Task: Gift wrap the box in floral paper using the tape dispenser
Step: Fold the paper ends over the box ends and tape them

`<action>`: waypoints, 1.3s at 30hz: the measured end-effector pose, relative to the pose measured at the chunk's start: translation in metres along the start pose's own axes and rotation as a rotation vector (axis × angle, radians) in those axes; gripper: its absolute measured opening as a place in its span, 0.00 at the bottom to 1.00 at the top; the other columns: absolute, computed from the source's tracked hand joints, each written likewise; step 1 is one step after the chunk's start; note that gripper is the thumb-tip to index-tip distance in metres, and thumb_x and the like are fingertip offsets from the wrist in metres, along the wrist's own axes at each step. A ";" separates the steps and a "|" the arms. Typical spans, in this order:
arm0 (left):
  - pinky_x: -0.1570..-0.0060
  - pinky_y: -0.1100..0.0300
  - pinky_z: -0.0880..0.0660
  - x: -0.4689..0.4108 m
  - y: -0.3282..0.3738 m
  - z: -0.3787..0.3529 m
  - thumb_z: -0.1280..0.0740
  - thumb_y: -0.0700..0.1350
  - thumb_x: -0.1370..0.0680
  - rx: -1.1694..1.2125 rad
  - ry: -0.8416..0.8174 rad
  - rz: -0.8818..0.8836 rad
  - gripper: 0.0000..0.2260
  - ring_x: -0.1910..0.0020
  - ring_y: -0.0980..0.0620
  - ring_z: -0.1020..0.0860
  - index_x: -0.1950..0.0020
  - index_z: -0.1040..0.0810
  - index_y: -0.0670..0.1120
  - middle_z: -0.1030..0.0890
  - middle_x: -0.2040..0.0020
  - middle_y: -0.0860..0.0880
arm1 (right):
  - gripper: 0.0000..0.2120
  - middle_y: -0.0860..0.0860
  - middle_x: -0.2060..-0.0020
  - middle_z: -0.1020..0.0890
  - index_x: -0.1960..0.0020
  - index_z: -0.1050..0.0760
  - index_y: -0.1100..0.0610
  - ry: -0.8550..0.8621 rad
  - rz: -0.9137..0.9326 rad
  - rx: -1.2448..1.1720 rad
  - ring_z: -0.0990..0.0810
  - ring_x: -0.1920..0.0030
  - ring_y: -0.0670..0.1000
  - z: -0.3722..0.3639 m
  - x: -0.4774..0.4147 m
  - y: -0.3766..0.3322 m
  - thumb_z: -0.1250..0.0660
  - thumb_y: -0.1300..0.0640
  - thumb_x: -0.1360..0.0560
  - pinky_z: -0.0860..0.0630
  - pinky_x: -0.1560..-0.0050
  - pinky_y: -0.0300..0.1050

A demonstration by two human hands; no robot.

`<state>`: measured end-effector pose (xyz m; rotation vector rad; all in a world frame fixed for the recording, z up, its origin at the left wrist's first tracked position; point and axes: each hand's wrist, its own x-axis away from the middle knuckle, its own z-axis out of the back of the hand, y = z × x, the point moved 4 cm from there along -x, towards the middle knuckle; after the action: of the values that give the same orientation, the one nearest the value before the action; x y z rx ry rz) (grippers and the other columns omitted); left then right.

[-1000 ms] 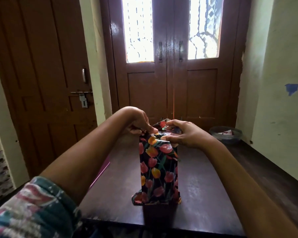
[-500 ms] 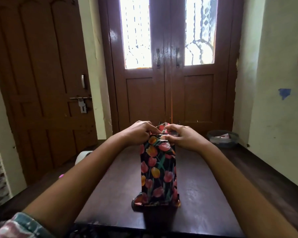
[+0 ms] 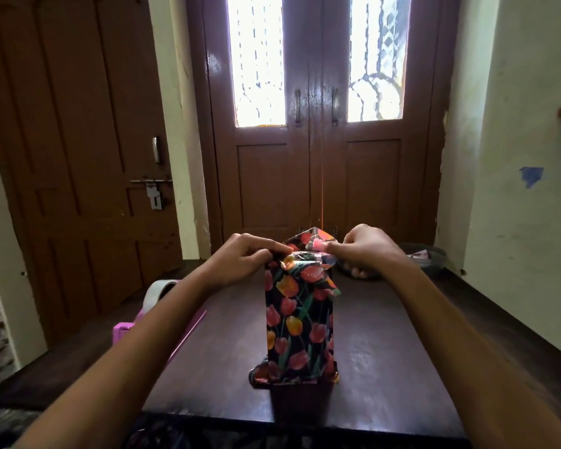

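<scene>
A tall box wrapped in dark floral paper with red and orange tulips stands upright on the dark wooden table. At its top the paper is folded, and a triangular flap sticks up behind. My left hand pinches the paper at the top left edge. At the top right my right hand pinches the fold. A pink tape dispenser with a clear tape roll sits on the table's left side, partly hidden behind my left forearm.
A dark bowl with something inside sits at the table's far right corner by the wall. Brown double doors with glass panes stand behind the table, and another brown door is at the left. The white wall runs close along the right.
The view has dropped and moved closer, so the tape dispenser now shows at left. My hands have spread slightly apart on the top fold, and the triangular flap stands clearer behind.
</scene>
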<state>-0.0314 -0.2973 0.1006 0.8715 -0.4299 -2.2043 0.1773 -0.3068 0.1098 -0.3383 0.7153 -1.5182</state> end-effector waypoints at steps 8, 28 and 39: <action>0.50 0.63 0.23 0.002 0.003 -0.001 0.44 0.47 0.24 0.053 0.022 -0.058 0.16 0.48 0.55 0.21 0.46 0.18 0.47 0.18 0.49 0.51 | 0.13 0.51 0.77 0.32 0.69 0.31 0.59 0.039 0.002 -0.573 0.35 0.85 0.44 0.019 -0.009 -0.030 0.40 0.63 0.26 0.41 0.83 0.32; 0.56 0.57 0.21 0.013 -0.003 -0.018 0.38 0.51 0.23 0.173 0.170 -0.111 0.10 0.59 0.51 0.17 0.61 0.20 0.55 0.17 0.62 0.52 | 0.13 0.43 0.57 0.22 0.50 0.30 0.46 0.452 0.321 -0.814 0.21 0.55 0.43 -0.028 0.020 0.009 0.40 0.40 0.29 0.26 0.59 0.36; 0.48 0.59 0.22 0.018 0.001 -0.025 0.40 0.54 0.22 0.377 0.022 -0.085 0.19 0.43 0.50 0.21 0.37 0.23 0.45 0.18 0.45 0.51 | 0.31 0.54 0.48 0.18 0.43 0.23 0.52 -0.099 0.513 -0.772 0.20 0.47 0.48 -0.056 0.026 -0.002 0.49 0.33 0.31 0.22 0.48 0.41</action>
<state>-0.0234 -0.3119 0.0749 1.1273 -0.8302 -2.2247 0.1393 -0.3192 0.0633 -0.7346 1.1908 -0.6910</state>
